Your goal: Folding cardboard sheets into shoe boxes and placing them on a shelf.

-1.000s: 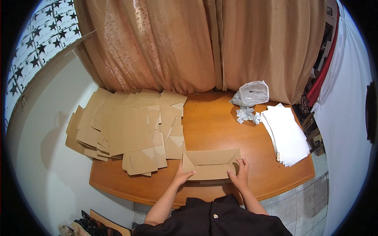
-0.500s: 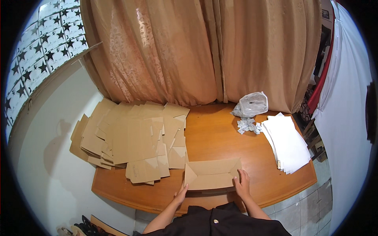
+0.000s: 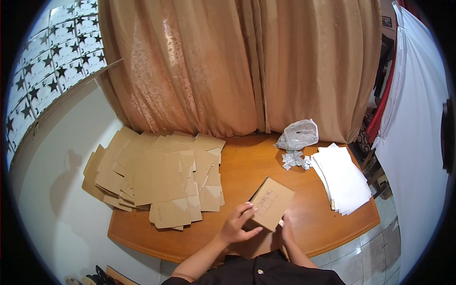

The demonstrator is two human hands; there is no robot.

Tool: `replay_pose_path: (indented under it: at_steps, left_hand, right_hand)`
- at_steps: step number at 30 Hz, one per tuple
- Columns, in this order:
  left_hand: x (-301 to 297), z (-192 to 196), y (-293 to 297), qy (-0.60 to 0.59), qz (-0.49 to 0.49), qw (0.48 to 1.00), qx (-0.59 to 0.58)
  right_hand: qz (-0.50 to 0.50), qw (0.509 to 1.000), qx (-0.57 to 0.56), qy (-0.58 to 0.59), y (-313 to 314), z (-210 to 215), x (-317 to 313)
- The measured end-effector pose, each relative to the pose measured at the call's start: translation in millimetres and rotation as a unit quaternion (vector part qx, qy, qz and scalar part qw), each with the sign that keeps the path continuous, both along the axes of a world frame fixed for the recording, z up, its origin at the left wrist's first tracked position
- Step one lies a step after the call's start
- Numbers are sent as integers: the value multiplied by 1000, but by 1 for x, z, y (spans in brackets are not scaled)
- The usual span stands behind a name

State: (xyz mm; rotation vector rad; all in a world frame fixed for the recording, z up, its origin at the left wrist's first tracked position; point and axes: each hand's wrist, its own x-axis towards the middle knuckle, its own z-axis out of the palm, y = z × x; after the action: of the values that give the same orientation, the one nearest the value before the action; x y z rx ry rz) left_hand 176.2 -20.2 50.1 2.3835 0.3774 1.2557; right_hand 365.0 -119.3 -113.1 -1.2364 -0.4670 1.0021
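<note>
A person's two bare hands hold a brown cardboard box (image 3: 274, 203) at the near edge of a glossy wooden table (image 3: 249, 161), a little right of the middle. The box is turned at an angle, and a panel with small dark print on it faces up. The left hand (image 3: 239, 224) is on the box's left side, its fingers spread and loosely curved, with the fingertips at the edge of the printed panel and the thumb set apart, pointing toward the near corner. The right hand (image 3: 287, 232) is against the box's near right side; its fingers are partly hidden by the box, so how firmly they grip cannot be told.

On the left of the table lies a broad, overlapping pile of flat cardboard pieces (image 3: 161, 173). On the far right, a clear plastic bag (image 3: 304, 132) lies on its side, with a small heap of pale packets (image 3: 294, 160) just in front of it. To the right of the packets is a fanned stack of white sheets (image 3: 344, 183). Gold-brown curtains (image 3: 190, 71) hang behind the table, and a white cloth (image 3: 411, 104) hangs at the right. The person's dark garment (image 3: 251, 271) shows at the near edge.
</note>
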Motion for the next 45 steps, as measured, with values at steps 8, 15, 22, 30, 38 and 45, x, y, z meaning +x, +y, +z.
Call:
replay_pose_path:
  at_steps: [8,15,22,30,38,45]
  left_hand:
    - [25,-34,-3,9,-46,986,-159]
    - [39,-33,6,61,-100,985,-125]
    - [65,12,36,98,-83,986,-109]
    - [106,27,82,108,173,976,79]
    - [53,-39,106,142,308,940,27]
    - [-8,-93,36,217,57,974,-39]
  right_hand:
    - [-159,976,116,-92,-49,126,44]
    - [-130,963,109,-210,-65,113,54]
    - [-127,935,-15,-332,-60,105,72]
    - [-123,942,-113,-290,-46,71,66]
    - [-92,915,-101,-380,-56,26,73]
    - [-51,864,-146,-480,-54,44,67]
